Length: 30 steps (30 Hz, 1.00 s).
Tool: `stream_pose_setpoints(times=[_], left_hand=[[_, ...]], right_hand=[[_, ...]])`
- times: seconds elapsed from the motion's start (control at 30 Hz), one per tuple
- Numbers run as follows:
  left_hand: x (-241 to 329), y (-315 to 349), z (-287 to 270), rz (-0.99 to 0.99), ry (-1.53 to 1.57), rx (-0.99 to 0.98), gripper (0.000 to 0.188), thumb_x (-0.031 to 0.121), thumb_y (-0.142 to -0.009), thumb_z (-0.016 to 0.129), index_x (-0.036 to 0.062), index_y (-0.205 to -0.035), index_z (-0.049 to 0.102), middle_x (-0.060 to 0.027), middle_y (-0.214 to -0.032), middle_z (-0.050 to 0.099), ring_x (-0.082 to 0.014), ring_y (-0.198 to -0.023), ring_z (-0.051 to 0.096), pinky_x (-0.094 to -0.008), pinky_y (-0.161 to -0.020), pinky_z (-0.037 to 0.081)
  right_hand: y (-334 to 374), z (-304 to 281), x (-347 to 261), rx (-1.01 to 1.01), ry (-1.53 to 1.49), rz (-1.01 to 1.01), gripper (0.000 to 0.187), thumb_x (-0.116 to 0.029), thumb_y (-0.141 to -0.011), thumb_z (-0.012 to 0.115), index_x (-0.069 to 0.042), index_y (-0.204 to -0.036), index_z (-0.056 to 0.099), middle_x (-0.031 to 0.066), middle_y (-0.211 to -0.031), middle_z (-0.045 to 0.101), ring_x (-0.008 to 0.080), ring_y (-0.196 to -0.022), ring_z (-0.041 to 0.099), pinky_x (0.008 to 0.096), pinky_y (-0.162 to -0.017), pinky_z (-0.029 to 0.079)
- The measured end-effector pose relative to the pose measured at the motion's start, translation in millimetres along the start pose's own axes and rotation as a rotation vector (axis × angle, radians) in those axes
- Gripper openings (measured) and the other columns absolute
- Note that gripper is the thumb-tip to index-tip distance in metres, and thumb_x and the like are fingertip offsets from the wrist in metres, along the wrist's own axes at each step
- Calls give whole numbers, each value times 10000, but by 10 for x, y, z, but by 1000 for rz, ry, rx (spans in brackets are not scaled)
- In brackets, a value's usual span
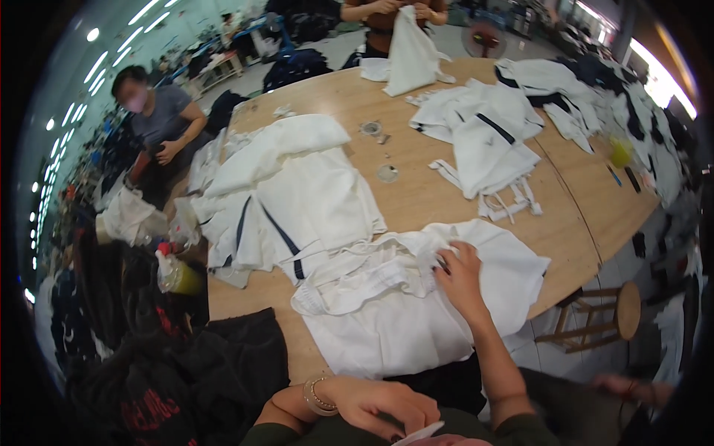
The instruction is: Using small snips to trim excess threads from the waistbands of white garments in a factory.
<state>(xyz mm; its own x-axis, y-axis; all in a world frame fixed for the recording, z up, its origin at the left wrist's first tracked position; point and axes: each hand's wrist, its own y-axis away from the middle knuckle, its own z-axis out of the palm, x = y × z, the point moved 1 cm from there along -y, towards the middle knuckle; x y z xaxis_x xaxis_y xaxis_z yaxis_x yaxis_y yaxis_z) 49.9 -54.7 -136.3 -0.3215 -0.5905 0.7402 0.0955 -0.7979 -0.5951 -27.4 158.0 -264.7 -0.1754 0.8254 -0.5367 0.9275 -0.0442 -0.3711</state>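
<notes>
A white garment with a gathered, elastic-looking band lies spread over the near table edge. My right hand rests on its right part, fingers bent and closed on the cloth. Something small and dark shows by those fingers, too unclear to name. Low in the picture, well apart from the garment, my left hand is raised with its fingers curled in. A bracelet circles that wrist. Beside its fingertips a thin white piece is partly cut off by the lower edge.
Stacked white garments with dark stripes lie left on the wooden table; more white pieces lie right. Dark clothing is at lower left, a stool at right. One person sits left; another handles white cloth at the far edge.
</notes>
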Motion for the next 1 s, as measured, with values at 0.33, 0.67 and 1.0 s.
stream_pose_setpoints(times=[0.33, 0.67, 1.0], left_hand=[[-167, -1026, 19, -554, -256, 69, 210, 150, -917, 532, 9, -1057, 601, -129, -1085, 603, -251, -1009, 571, -382, -860, 453], [-739, -1150, -122, -214, -1070, 79, 467, 16, -805, 638, 38, -1257, 521, -107, -1253, 523, -283, -1118, 529, -380, -982, 397], [-312, -1185, 283, -1018, -29, -59, 235, 99, -915, 625, -74, -1071, 599, -50, -954, 622, -76, -859, 544, -220, -739, 455]], right_hand=[[-795, 567, -570, -306, 129, -717, 211, -233, -744, 678, -120, -918, 639, 73, -1119, 536, 262, -1146, 443, 459, -918, 361], [-891, 476, -490, -152, 152, -729, 81, -179, -740, 606, -111, -744, 648, 45, -943, 549, 232, -1002, 490, 415, -825, 380], [-696, 296, -740, -166, 210, -887, 68, -211, -737, 626, -144, -726, 630, 35, -939, 541, 228, -990, 491, 412, -795, 389]])
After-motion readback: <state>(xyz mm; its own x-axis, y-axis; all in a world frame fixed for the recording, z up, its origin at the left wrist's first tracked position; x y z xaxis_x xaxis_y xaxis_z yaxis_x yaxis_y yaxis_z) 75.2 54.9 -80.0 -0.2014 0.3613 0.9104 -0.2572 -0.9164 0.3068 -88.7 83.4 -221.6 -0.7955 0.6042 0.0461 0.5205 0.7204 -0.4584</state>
